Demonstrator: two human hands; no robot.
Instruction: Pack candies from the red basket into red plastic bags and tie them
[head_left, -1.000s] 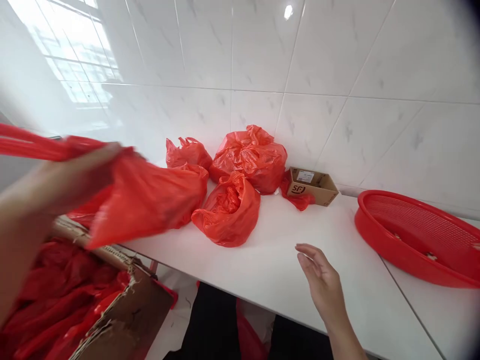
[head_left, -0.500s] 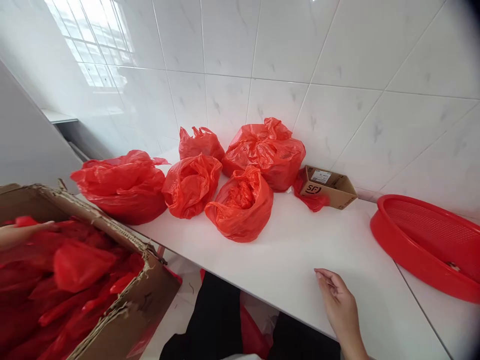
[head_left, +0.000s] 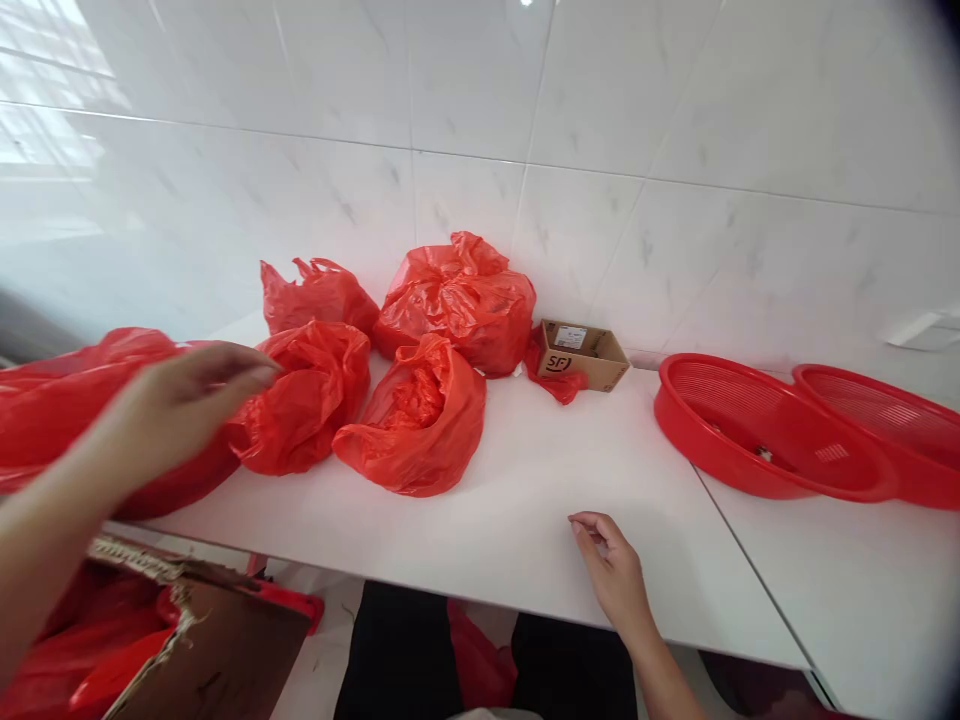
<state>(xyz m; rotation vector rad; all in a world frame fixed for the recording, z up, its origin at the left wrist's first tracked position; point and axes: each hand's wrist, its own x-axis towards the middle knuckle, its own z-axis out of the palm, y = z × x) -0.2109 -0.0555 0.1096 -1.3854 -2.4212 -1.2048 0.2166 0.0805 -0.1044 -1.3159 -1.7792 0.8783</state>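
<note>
My left hand [head_left: 196, 388], slightly blurred, hangs over the table's left side, in front of a large red plastic bag [head_left: 82, 375] and beside a smaller bunched red bag [head_left: 300, 395]. Its thumb and fingers are drawn together, and nothing shows in them. On the white tabletop my right hand [head_left: 609, 565] rests with the thumb pressed to the curled fingers. Whatever may be between those fingertips is too small to make out. Between the hands, an open-mouthed red bag [head_left: 420, 430] holds crumpled red material.
Against the tiled wall stand two more red bags [head_left: 457, 300] [head_left: 319, 297] and a small cardboard box [head_left: 600, 372]. Red plastic baskets [head_left: 750, 475] overlap at right. A torn carton [head_left: 225, 640] with red plastic inside sits below the table's left edge.
My left hand has come up out of the carton and over the table's left side. The view has turned right, bringing in a second basket. My right hand keeps its closed pose.
</note>
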